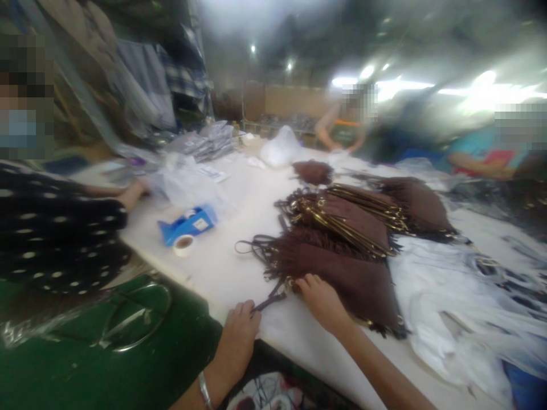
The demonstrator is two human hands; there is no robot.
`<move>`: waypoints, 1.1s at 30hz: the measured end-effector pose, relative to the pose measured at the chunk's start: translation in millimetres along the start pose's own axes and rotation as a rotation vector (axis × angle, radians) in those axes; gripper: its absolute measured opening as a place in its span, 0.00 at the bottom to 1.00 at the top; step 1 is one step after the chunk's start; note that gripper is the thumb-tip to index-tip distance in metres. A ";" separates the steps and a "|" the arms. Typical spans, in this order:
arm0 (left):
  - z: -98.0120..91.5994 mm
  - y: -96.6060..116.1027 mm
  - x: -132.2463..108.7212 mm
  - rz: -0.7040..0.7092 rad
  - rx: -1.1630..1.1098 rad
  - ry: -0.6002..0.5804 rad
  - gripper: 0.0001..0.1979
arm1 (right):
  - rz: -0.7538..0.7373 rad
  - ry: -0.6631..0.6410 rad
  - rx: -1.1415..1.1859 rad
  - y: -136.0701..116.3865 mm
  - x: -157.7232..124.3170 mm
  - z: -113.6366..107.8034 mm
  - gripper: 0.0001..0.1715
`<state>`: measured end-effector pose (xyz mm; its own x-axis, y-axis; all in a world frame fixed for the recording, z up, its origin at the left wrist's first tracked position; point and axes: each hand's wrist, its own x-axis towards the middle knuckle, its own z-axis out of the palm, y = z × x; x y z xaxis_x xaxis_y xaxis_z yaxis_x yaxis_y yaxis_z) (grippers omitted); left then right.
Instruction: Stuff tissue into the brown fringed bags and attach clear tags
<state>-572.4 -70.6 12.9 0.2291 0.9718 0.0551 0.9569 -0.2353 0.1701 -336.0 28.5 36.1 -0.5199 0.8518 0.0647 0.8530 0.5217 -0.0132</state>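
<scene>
Close to the front edge of the table, my left hand is closed round the end of a dark brown wrist strap. The strap runs toward a brown fringed bag lying flat, the nearest of several stacked bags. My right hand rests at the bag's near left corner, its bent fingers gripping beside a gold-coloured metal clasp. Exactly what lies under those fingers is hidden. Behind it lie more brown bags with gold-coloured zips and dark fringes.
A blue tape dispenser and a roll of tape stand left of the bags. White plastic bags spread to the right. At left a co-worker in a dotted sleeve handles clear plastic. Two other people sit across the table.
</scene>
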 end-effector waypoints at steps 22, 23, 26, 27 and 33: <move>-48.0 6.1 -85.0 -0.316 -0.992 -0.045 0.10 | 0.679 -0.422 1.933 -132.9 -49.0 34.9 0.29; -48.8 1.0 -90.0 -0.364 -1.009 -0.018 0.11 | 0.691 -0.419 1.899 -133.6 -46.9 37.7 0.28; -50.7 -12.7 -107.3 -0.538 -0.994 0.025 0.13 | 0.590 -0.460 1.597 -130.2 -50.5 38.9 0.24; -51.2 -15.2 -112.6 -0.586 -0.973 0.032 0.13 | 0.504 -0.464 1.439 -128.5 -54.7 35.4 0.23; -50.4 1.0 -122.1 -0.552 -0.818 0.086 0.13 | 0.186 -0.352 1.194 -140.0 -78.4 -16.2 0.22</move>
<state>-608.4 -190.2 55.9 -0.2571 0.9513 -0.1704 0.5005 0.2819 0.8186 -413.9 -112.1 49.1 -0.5371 0.7878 -0.3015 0.4372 -0.0456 -0.8982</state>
